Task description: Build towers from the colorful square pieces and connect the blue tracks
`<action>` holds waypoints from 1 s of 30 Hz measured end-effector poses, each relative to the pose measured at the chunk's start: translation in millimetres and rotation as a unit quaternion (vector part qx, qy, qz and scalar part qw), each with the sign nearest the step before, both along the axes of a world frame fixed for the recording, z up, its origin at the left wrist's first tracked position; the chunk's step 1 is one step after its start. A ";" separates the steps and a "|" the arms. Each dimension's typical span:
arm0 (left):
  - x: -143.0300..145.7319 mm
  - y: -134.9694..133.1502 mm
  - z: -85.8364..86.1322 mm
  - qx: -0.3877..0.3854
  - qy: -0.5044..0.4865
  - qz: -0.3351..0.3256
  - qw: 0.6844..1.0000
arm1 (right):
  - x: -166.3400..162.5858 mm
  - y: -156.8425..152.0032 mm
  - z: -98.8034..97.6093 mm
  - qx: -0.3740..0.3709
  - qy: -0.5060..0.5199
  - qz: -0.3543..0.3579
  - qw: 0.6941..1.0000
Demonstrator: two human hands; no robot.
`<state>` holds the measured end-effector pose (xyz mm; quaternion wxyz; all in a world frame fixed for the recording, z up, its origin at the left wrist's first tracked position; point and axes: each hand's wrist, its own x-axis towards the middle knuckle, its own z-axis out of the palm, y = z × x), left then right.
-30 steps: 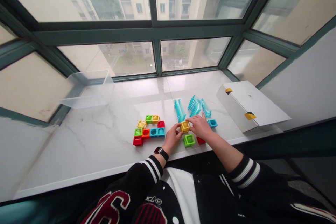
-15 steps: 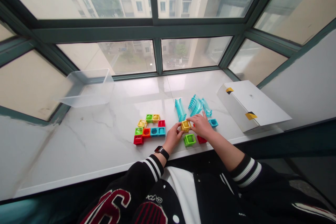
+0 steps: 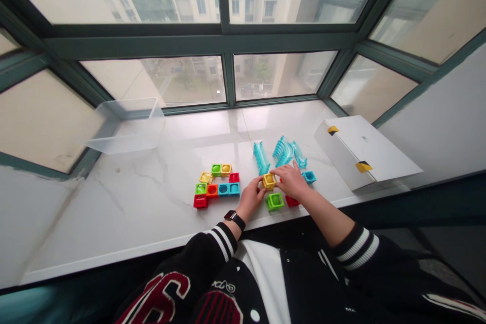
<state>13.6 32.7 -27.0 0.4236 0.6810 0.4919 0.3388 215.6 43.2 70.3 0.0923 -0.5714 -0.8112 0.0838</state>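
Between my two hands is a yellow block (image 3: 269,181) with a round hollow in its top. My left hand (image 3: 250,198), with a watch on the wrist, grips its left side. From the right, the fingers of my right hand (image 3: 291,180) close on the same block. Just in front of it lies a green block (image 3: 275,202). A red block (image 3: 292,201) sits partly under my right forearm, and a blue block (image 3: 309,177) is to the right of that hand. A bit of red shows between the right fingers, mostly hidden.
Joined coloured blocks (image 3: 217,190) form a cluster left of my hands. Behind my hands lie clear blue track pieces (image 3: 261,158). A transparent bin (image 3: 125,148) stands at the back left, a white box (image 3: 366,147) at the right. The white counter (image 3: 152,228) ends at a front edge.
Both hands stay around the yellow block, with hardly any movement. The whole view has shifted very slightly.
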 end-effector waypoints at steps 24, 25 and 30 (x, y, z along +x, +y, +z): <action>0.4 -1.8 5.5 -0.008 0.016 0.013 1.000 | 3.1 -3.0 -5.2 -0.006 0.006 -0.006 1.000; 0.4 -2.0 5.3 -0.007 0.013 0.014 1.000 | 5.1 -4.1 -4.1 -0.003 0.010 -0.005 1.000; 0.5 -1.2 3.4 -0.009 0.012 0.009 1.000 | 24.9 -18.6 7.7 0.038 0.059 -0.025 0.997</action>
